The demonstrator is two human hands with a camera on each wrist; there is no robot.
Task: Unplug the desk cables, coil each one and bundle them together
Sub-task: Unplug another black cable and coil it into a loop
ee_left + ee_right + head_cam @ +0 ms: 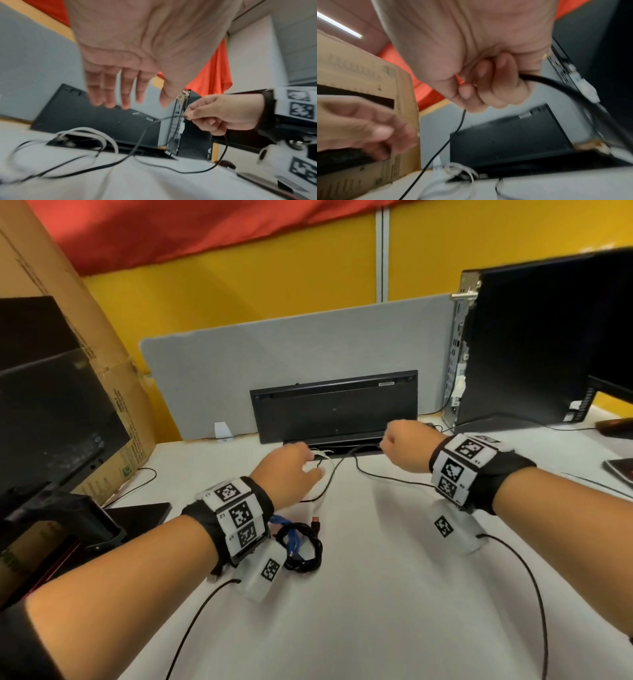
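My left hand (356,129) blurred in right wrist view. Black cable (570,93) end hidden inside my right hand (488,75). White cable (96,136) smeared, plug unreadable.

Black cable (383,477), white cable (96,133), yellow wall (239,302), red cloth (171,227), grey divider (308,350).

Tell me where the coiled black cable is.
In the head view, the coiled black cable lies on the white desk, near-left, just right of the left wrist, beside a red-tipped plug.
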